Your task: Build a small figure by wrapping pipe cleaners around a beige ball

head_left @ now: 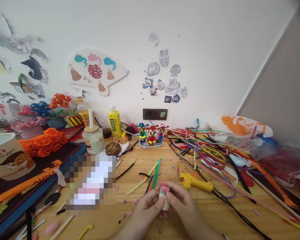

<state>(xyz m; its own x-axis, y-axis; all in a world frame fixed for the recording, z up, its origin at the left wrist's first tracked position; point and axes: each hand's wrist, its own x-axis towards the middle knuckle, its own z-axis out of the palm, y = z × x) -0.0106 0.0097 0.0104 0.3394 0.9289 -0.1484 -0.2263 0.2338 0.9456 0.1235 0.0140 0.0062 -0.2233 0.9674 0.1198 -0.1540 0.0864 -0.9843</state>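
Between both hands, above the wooden table, is a small rolled craft piece (164, 197), cream-white and ribbed below with a pink top and a bit of light blue. It looks wound from pipe cleaners. My left hand (150, 204) pinches its left side with thumb and fingers. On the other side, my right hand (181, 201) grips it with the thumb against the front. Fingers hide part of the piece. Just behind the left hand lie green and blue pipe cleaners (155, 175). A yellow hot glue gun (197, 181) rests to the right of my right hand.
Three small figures stand on a tray (152, 144) at the wall. Tangled pipe cleaners (212, 156) cover the right side. At left are a glass jar (93, 140), a yellow bottle (114, 121), a paper cup (8, 158) and pipe-cleaner flowers (61, 100). A blurred patch hides something.
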